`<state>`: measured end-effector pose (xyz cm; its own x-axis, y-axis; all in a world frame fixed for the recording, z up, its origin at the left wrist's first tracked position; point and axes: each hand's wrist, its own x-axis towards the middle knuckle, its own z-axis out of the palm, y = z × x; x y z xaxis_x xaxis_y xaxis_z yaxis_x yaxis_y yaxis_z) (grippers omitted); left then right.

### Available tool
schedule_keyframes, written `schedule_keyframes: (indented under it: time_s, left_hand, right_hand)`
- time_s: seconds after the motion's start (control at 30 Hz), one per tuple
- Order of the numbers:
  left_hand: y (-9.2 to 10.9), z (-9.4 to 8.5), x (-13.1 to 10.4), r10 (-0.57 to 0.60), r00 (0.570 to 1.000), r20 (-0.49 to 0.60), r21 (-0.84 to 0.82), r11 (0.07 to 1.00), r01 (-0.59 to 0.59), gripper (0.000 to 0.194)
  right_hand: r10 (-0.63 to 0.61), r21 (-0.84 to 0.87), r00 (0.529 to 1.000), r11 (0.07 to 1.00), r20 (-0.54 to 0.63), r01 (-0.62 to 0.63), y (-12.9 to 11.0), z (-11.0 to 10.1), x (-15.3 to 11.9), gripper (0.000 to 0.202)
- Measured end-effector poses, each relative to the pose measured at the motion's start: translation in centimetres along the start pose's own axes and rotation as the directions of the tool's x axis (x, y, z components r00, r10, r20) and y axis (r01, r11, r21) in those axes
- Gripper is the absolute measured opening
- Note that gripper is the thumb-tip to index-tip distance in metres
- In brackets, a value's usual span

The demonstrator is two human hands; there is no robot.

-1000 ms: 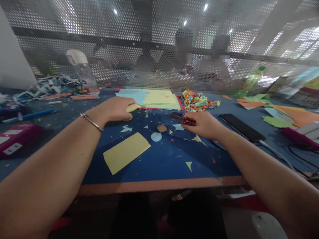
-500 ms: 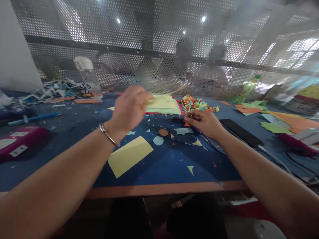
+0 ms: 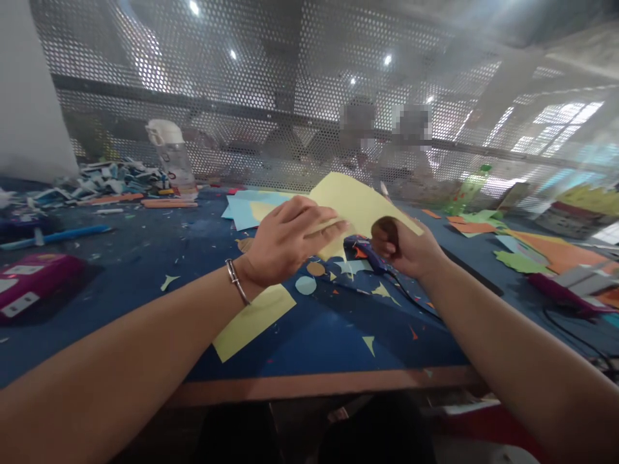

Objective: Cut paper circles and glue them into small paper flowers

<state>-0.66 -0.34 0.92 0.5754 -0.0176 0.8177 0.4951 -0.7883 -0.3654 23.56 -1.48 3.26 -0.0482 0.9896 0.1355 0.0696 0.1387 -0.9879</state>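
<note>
My left hand (image 3: 300,238) pinches a sheet of pale yellow paper (image 3: 355,200), which is raised and curved above the table. My right hand (image 3: 409,245) is curled at the paper's right edge; a pointed tip (image 3: 384,189) shows above the sheet, and scissor blades showed in this hand earlier. Most of the scissors is hidden now. Below the hands lie a purple tool with a black cord (image 3: 370,252), a light blue paper circle (image 3: 305,285), an orange paper circle (image 3: 316,269) and paper offcuts. Another yellow paper piece (image 3: 254,322) lies under my left wrist.
Light blue sheets (image 3: 236,209) lie behind my left hand. A clear bottle with white lid (image 3: 174,161) stands back left beside a pile of folded paper bits (image 3: 116,180). A magenta box (image 3: 39,283) lies left; coloured paper (image 3: 556,241) and a green bottle (image 3: 469,190) are right.
The yellow paper in my left hand has come down and right, turning its broad face into view. My right hand has shifted right and slightly lower, its scissors now mostly covered by the paper.
</note>
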Motion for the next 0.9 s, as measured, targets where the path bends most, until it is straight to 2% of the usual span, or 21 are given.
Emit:
schedule_keyframes:
  time_s: [0.1,0.2,0.37,0.47,0.57,0.63,0.7,0.73,0.77,0.8,0.83,0.87,0.9]
  left_hand:
    - [0.0,0.1,-0.1,0.138,0.984,-0.114,0.002,0.99,-0.139,0.039]
    - [0.0,0.2,-0.1,0.176,0.973,-0.147,-0.001,0.984,-0.178,0.04]
    - [-0.5,0.5,0.0,0.167,0.975,-0.149,0.033,0.986,-0.164,0.033]
    - [-0.8,0.6,-0.2,0.15,0.982,-0.116,0.006,0.989,-0.151,0.034]
    - [-0.6,0.6,-0.3,0.137,0.987,-0.082,-0.035,0.99,-0.14,0.036]
    - [-0.2,0.6,-0.3,0.133,0.99,-0.043,-0.031,0.991,-0.134,0.04]
    - [0.0,0.6,-0.2,0.061,0.997,-0.039,-0.011,0.998,-0.061,0.047]
    - [0.0,0.7,-0.3,-0.023,0.998,-0.064,-0.008,1.0,0.022,0.051]
    - [-0.1,0.8,-0.3,-0.141,0.985,-0.104,-0.027,0.99,0.139,0.058]
    - [-0.2,0.9,-0.4,-0.284,0.948,-0.144,-0.083,0.958,0.275,0.067]
    - [-0.5,1.1,-0.5,-0.44,0.883,-0.161,-0.178,0.893,0.413,0.076]
    - [-0.8,1.2,-0.7,-0.592,0.794,-0.141,-0.312,0.788,0.531,0.084]
    - [-1.2,1.3,-0.8,-0.72,0.69,-0.068,-0.464,0.635,0.617,0.087]
  right_hand:
    - [0.018,0.135,0.998,0.991,-0.06,-0.01,0.0,-0.2,0.3,0.042]
    - [0.033,0.176,0.997,0.984,-0.073,-0.019,0.4,-0.7,0.2,0.039]
    - [0.016,0.121,0.996,0.993,-0.091,-0.005,1.1,-1.1,-0.6,0.027]
    - [-0.002,0.122,0.985,0.992,-0.172,0.023,1.0,-1.3,-0.8,0.035]
    - [0.023,0.163,0.986,0.987,-0.164,0.004,0.8,-1.4,-1.0,0.043]
    - [0.015,0.173,0.989,0.985,-0.149,0.011,0.7,-1.3,-1.1,0.036]
    - [-0.028,0.157,0.984,0.986,-0.174,0.056,0.7,-1.1,-1.2,0.03]
    - [-0.059,0.144,0.979,0.986,-0.193,0.088,0.7,-1.0,-1.2,0.03]
    - [-0.09,0.129,0.973,0.984,-0.214,0.119,0.8,-1.0,-1.2,0.029]
    - [-0.122,0.117,0.963,0.981,-0.24,0.153,0.8,-1.0,-1.1,0.028]
    - [-0.15,0.107,0.953,0.977,-0.264,0.183,0.9,-1.2,-1.0,0.027]
    - [-0.167,0.099,0.945,0.974,-0.281,0.202,1.0,-1.3,-0.8,0.027]
    - [-0.179,0.092,0.94,0.973,-0.291,0.214,1.0,-1.6,-0.6,0.028]
